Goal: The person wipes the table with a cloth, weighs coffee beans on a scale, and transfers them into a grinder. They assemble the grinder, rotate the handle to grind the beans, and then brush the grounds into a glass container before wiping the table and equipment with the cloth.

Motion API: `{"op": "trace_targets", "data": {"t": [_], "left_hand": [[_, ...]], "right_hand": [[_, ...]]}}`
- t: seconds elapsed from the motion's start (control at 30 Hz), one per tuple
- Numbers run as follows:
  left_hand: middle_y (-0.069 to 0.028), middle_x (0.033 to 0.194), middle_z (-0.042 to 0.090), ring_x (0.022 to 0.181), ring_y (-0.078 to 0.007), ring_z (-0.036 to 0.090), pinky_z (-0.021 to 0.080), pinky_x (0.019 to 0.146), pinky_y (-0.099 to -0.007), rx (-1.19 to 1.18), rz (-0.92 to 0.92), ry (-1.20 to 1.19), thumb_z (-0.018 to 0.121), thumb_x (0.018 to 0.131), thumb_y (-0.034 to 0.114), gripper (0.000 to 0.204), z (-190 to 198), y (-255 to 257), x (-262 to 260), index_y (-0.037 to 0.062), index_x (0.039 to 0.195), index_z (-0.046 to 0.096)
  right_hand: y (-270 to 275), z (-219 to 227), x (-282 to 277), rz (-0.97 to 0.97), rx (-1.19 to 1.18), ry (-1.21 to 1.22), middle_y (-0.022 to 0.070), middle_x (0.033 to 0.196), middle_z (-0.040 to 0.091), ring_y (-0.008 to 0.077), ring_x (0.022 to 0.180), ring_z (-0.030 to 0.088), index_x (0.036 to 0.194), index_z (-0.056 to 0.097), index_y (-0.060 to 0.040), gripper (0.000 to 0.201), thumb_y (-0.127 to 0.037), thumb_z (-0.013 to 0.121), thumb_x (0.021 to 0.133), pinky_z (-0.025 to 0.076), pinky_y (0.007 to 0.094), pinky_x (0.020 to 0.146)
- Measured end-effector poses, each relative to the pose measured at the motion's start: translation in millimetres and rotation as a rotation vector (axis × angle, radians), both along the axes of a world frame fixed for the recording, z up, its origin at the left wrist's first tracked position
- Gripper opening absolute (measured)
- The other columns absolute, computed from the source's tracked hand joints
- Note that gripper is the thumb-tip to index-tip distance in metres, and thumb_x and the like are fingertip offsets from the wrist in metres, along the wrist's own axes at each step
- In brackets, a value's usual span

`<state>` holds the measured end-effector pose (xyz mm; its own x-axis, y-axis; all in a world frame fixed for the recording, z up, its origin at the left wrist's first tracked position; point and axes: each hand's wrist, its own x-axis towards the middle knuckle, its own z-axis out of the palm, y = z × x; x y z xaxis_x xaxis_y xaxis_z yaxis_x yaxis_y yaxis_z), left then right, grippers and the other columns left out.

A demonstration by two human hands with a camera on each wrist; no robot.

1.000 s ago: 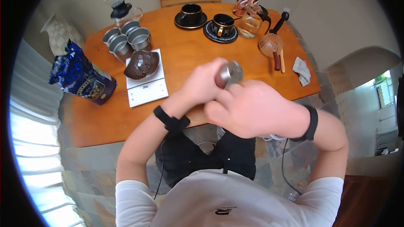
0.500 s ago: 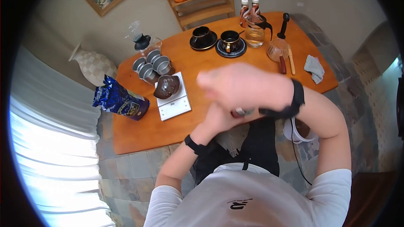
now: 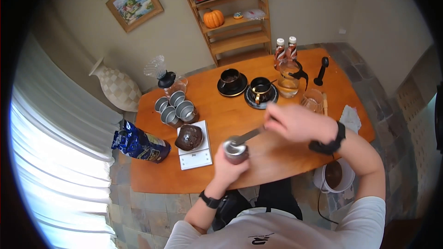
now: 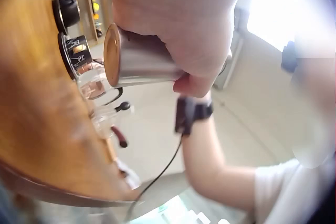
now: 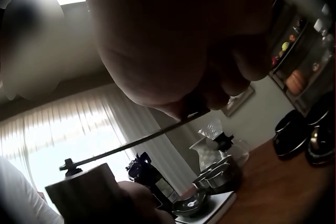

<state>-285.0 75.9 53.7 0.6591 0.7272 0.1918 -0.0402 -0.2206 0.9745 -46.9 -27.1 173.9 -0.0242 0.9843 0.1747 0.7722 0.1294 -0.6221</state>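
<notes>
My left hand (image 3: 227,171) holds a hand coffee grinder (image 3: 237,155) upright above the table's near side, its fingers wrapped round the silver body. In the left wrist view, the grinder's metal cylinder (image 4: 147,61) juts out of that hand. A long flat crank (image 3: 249,136) runs from the grinder's top toward the right. At its outer end my right hand (image 3: 302,124) grips the knob, which the fingers mostly hide; the right wrist view shows the crank arm (image 5: 131,142) passing under the curled fingers. Left of the grinder, a dark bowl (image 3: 189,137) sits on a white scale (image 3: 196,160).
A blue coffee bag (image 3: 143,145) and several metal cups (image 3: 171,116) stand at left, near a glass dripper (image 3: 167,79). Black cups on saucers (image 3: 261,91), a glass pot (image 3: 289,85) and bottles (image 3: 279,54) are farther back. A white bucket (image 3: 347,182) stands below right.
The right hand has swung the crank round and now sits farther out to the right. The left hand with the grinder has shifted over the table. The head view has tilted up.
</notes>
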Motion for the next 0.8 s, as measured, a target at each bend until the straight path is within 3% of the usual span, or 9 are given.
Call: {"op": "trace_targets", "data": {"t": [0.17,0.27,0.33,0.4,0.47,0.53,0.67,0.77,0.8], "left_hand": [[-0.0138,0.104,0.07,0.092,-0.0259,0.07,0.055,0.084,-0.0349,0.244,0.142,0.222,0.081,0.068,0.013,0.053,25.1,-5.8,36.7,0.0056,0.116,0.058],[-0.0154,0.102,0.069,0.093,-0.0306,0.07,0.055,0.081,-0.0365,0.49,-0.179,0.392,0.082,0.065,0.019,0.057,26.0,-26.6,46.5,0.0061,0.115,0.059],[-0.0143,0.101,0.07,0.091,-0.0303,0.069,0.055,0.081,-0.0368,0.535,-0.155,0.248,0.08,0.065,0.016,0.055,28.0,-23.7,20.5,0.0062,0.114,0.058],[-0.0151,0.101,0.07,0.093,-0.0312,0.069,0.055,0.081,-0.0379,-0.059,0.127,0.053,0.078,0.066,0.012,0.053,22.7,0.9,-11.2,0.0062,0.115,0.058],[-0.0134,0.1,0.071,0.093,-0.0324,0.07,0.055,0.082,-0.0381,0.155,0.255,0.176,0.079,0.067,0.012,0.054,20.8,10.2,-15.1,0.0048,0.116,0.058],[-0.0175,0.1,0.07,0.094,-0.0343,0.069,0.055,0.081,-0.0387,0.16,0.086,0.337,0.083,0.067,0.023,0.063,-10.7,6.0,2.7,0.0021,0.119,0.056],[-0.0112,0.099,0.07,0.09,-0.0303,0.069,0.055,0.08,-0.0367,0.539,-0.217,0.269,0.08,0.068,0.019,0.059,-2.7,-36.0,-0.6,0.0031,0.118,0.056],[-0.0059,0.096,0.068,0.087,-0.0152,0.065,0.053,0.08,-0.0318,-0.049,0.026,-0.028,0.074,0.067,0.006,0.049,5.7,-11.7,-41.6,0.0039,0.113,0.056],[-0.0064,0.097,0.068,0.087,-0.0146,0.065,0.053,0.08,-0.0304,-0.056,0.089,0.019,0.074,0.066,0.006,0.049,14.9,-0.7,-50.2,0.0039,0.111,0.057]], "right_hand": [[-8.4,30.9,-66.9,0.366,0.111,-0.188,0.0173,0.074,0.063,0.038,0.069,0.065,0.099,0.052,-0.009,0.02,-0.028,0.058,0.094,0.05,0.0477,0.059],[46.3,29.2,-30.4,0.231,0.151,-0.227,0.0186,0.075,0.064,0.0392,0.071,0.066,0.1,0.051,-0.0055,0.024,-0.028,0.057,0.095,0.052,0.0464,0.06],[49.9,18.1,5.0,0.097,0.012,-0.19,0.0183,0.079,0.066,0.039,0.076,0.066,0.101,0.052,-0.0051,0.024,-0.027,0.057,0.095,0.052,0.0461,0.065],[21.7,-7.2,7.4,0.192,-0.055,0.064,0.0175,0.082,0.067,0.039,0.08,0.066,0.101,0.054,-0.0051,0.023,-0.027,0.058,0.095,0.052,0.0464,0.068],[-9.9,1.0,-46.9,0.306,0.042,-0.176,0.015,0.084,0.065,0.0365,0.077,0.065,0.1,0.055,-0.0059,0.022,-0.026,0.061,0.093,0.051,0.0438,0.065],[-13.9,12.6,-93.4,0.451,0.08,-0.235,0.016,0.082,0.065,0.0365,0.076,0.065,0.098,0.054,-0.007,0.021,-0.026,0.062,0.092,0.05,0.0462,0.064],[40.0,5.7,-65.8,0.076,0.11,-0.163,0.0176,0.075,0.066,0.041,0.073,0.065,0.102,0.053,-0.0062,0.025,-0.03,0.058,0.095,0.05,0.0485,0.063],[8.3,-17.8,-40.1,0.056,-0.012,-0.032,0.0156,0.082,0.067,0.0383,0.08,0.066,0.104,0.055,-0.0072,0.02,-0.026,0.057,0.095,0.052,0.046,0.069],[-17.0,-18.4,-57.8,0.075,-0.047,-0.04,0.015,0.084,0.068,0.0373,0.082,0.066,0.105,0.056,-0.0073,0.02,-0.024,0.057,0.095,0.052,0.0454,0.071]]}}
